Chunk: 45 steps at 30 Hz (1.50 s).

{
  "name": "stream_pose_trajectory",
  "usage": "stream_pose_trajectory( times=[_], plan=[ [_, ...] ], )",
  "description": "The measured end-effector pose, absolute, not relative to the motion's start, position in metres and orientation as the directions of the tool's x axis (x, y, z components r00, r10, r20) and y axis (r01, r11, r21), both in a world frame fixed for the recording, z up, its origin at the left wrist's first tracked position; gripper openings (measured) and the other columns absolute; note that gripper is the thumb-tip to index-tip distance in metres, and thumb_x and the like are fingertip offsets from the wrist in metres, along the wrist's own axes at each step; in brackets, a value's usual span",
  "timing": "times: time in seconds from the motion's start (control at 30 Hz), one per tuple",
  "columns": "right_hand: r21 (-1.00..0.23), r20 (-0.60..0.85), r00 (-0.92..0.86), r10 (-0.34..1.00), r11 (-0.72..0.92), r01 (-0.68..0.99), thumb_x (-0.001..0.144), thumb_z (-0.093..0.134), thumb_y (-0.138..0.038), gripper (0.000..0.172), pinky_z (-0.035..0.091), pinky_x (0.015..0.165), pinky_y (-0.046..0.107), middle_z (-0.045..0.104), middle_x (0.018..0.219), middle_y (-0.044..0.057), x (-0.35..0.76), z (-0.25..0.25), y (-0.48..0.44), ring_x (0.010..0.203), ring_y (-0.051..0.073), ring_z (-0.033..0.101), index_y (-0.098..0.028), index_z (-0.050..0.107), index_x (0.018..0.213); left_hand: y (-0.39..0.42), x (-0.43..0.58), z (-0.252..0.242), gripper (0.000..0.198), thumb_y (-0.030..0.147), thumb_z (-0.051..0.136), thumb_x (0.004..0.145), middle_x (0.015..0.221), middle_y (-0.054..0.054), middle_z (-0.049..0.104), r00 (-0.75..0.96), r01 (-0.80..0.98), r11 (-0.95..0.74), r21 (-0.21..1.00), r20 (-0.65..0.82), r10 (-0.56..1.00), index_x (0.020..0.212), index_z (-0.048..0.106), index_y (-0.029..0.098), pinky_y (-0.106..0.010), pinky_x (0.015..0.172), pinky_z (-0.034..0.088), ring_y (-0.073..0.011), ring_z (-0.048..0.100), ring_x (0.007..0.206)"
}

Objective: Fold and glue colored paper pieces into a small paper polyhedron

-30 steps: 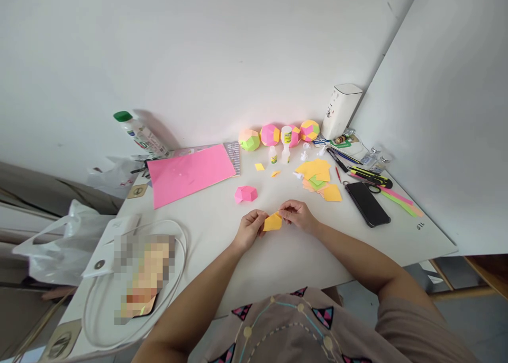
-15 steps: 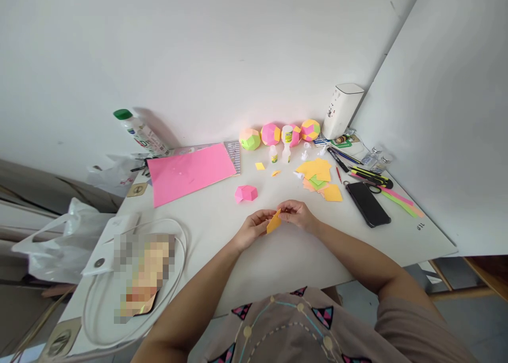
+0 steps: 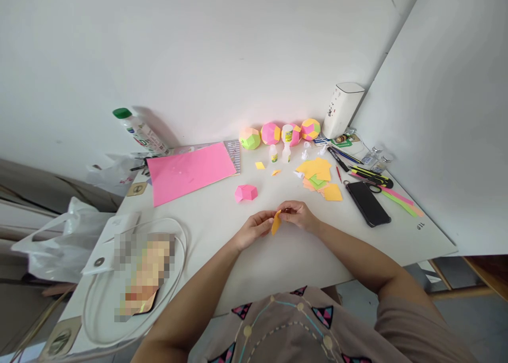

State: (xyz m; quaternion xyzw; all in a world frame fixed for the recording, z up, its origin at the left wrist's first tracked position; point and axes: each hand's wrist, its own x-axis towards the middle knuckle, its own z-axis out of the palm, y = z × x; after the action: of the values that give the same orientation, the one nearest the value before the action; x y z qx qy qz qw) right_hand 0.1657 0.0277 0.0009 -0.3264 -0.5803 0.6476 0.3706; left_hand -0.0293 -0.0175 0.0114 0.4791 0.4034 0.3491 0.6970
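Between my two hands, a small orange piece of paper point(image 3: 276, 223) is held up off the white table, seen nearly edge-on. My left hand point(image 3: 256, 228) pinches it from the left with thumb and fingers. From the right, my right hand point(image 3: 296, 215) grips its upper edge between thumb and fingertips. A folded pink paper shape point(image 3: 246, 193) lies just beyond my left hand. Past my right hand is a pile of orange, green and peach paper pieces point(image 3: 315, 170). Two small orange paper pieces, one a flat diamond point(image 3: 260, 165), rest farther back.
Several multicoloured paper balls point(image 3: 271, 134) line the wall behind small glue bottles point(image 3: 273, 154). A pink sheet point(image 3: 190, 172) covers a ruled mat at left. A black phone point(image 3: 367, 203), scissors and cutters lie right. A white cable point(image 3: 184, 246) loops around a blurred-out item at left.
The orange paper has turned between my fingers, so it now shows a narrower, curved side. Both hands stay almost in place; the things on the table have not moved.
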Motion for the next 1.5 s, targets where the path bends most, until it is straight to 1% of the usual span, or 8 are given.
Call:
stream_pose_trajectory(
  times=[0.1, 0.2, 0.4, 0.67, 0.97, 1.3, 1.4, 1.5],
  plan=[
    [-0.993, 0.011, -0.494, 0.869, -0.048, -0.107, 0.068, 0.076, -0.035, 0.022, 0.046, 0.065, 0.027, 0.064, 0.077, 0.000, 0.1653, -0.0004, 0.0278, 0.069, 0.012, 0.056, -0.020, 0.070, 0.084, -0.0169, -0.0294, 0.0100, 0.047, 0.046, 0.067, 0.077, 0.094, -0.007, 0.063, 0.447, -0.102, 0.276, 0.956, -0.204, 0.871, 0.116, 0.064, 0.020, -0.023, 0.052, 0.030, -0.0060, 0.039, 0.055],
    [-0.992, 0.007, -0.488, 0.873, -0.055, -0.113, 0.067, 0.077, -0.034, 0.023, 0.047, 0.066, 0.028, 0.065, 0.077, 0.000, 0.1652, -0.0024, 0.0280, 0.069, 0.012, 0.057, -0.020, 0.070, 0.084, -0.0168, -0.0293, 0.0084, 0.045, 0.043, 0.068, 0.077, 0.097, -0.008, 0.063, 0.451, -0.109, 0.272, 0.956, -0.196, 0.871, 0.114, 0.064, 0.019, -0.023, 0.054, 0.033, -0.0077, 0.044, 0.060],
    [-0.992, 0.036, -0.514, 0.857, -0.031, -0.120, 0.071, 0.074, -0.033, 0.021, 0.048, 0.069, 0.029, 0.066, 0.078, 0.001, 0.1664, -0.0023, 0.0278, 0.070, 0.012, 0.057, -0.019, 0.070, 0.087, -0.0171, -0.0278, 0.0053, 0.038, 0.040, 0.072, 0.074, 0.085, -0.005, 0.062, 0.435, -0.133, 0.309, 0.942, -0.224, 0.872, 0.103, 0.066, 0.017, -0.024, 0.057, 0.038, -0.0103, 0.050, 0.065],
    [-0.993, 0.009, -0.501, 0.865, -0.052, -0.107, 0.069, 0.075, -0.034, 0.025, 0.048, 0.069, 0.029, 0.064, 0.079, 0.001, 0.1665, -0.0024, 0.0279, 0.071, 0.012, 0.058, -0.020, 0.070, 0.089, -0.0162, -0.0279, 0.0033, 0.038, 0.041, 0.074, 0.071, 0.077, -0.003, 0.059, 0.382, -0.110, 0.310, 0.944, -0.248, 0.890, 0.096, 0.066, 0.014, -0.021, 0.048, 0.030, -0.0070, 0.045, 0.055],
    [-0.995, -0.007, -0.512, 0.859, -0.058, -0.082, 0.070, 0.073, -0.033, 0.028, 0.047, 0.066, 0.028, 0.060, 0.076, 0.000, 0.1673, -0.0011, 0.0281, 0.069, 0.011, 0.055, -0.020, 0.068, 0.094, -0.0160, -0.0280, 0.0051, 0.031, 0.042, 0.074, 0.068, 0.063, 0.001, 0.058, 0.339, -0.054, 0.320, 0.946, -0.284, 0.897, 0.078, 0.062, 0.015, -0.022, 0.048, 0.031, -0.0065, 0.041, 0.049],
    [-0.990, -0.056, -0.565, 0.823, -0.118, -0.074, 0.072, 0.072, -0.034, 0.032, 0.047, 0.067, 0.028, 0.059, 0.080, 0.001, 0.1690, 0.0018, 0.0269, 0.073, 0.013, 0.056, -0.018, 0.067, 0.100, -0.0162, -0.0300, 0.0069, 0.029, 0.042, 0.070, 0.071, 0.056, 0.004, 0.054, 0.356, -0.116, 0.304, 0.946, -0.246, 0.902, 0.078, 0.059, 0.016, -0.024, 0.052, 0.033, -0.0068, 0.041, 0.047],
    [-0.992, -0.062, -0.621, 0.782, -0.117, -0.049, 0.075, 0.070, -0.037, 0.029, 0.047, 0.068, 0.029, 0.061, 0.081, 0.002, 0.1688, 0.0038, 0.0259, 0.074, 0.014, 0.057, -0.016, 0.066, 0.094, -0.0152, -0.0316, 0.0041, 0.027, 0.041, 0.069, 0.073, 0.050, 0.005, 0.051, 0.360, -0.173, 0.304, 0.937, -0.227, 0.905, 0.078, 0.058, 0.016, -0.024, 0.052, 0.031, -0.0070, 0.040, 0.045],
    [-0.996, -0.062, -0.629, 0.775, -0.085, -0.006, 0.074, 0.071, -0.038, 0.024, 0.042, 0.061, 0.026, 0.056, 0.074, -0.001, 0.1687, 0.0035, 0.0259, 0.066, 0.011, 0.052, -0.016, 0.062, 0.076, -0.0143, -0.0327, 0.0020, 0.024, 0.038, 0.068, 0.072, 0.048, 0.005, 0.051, 0.347, -0.223, 0.311, 0.924, -0.223, 0.911, 0.076, 0.058, 0.016, -0.024, 0.051, 0.030, -0.0072, 0.040, 0.043]
  ],
)
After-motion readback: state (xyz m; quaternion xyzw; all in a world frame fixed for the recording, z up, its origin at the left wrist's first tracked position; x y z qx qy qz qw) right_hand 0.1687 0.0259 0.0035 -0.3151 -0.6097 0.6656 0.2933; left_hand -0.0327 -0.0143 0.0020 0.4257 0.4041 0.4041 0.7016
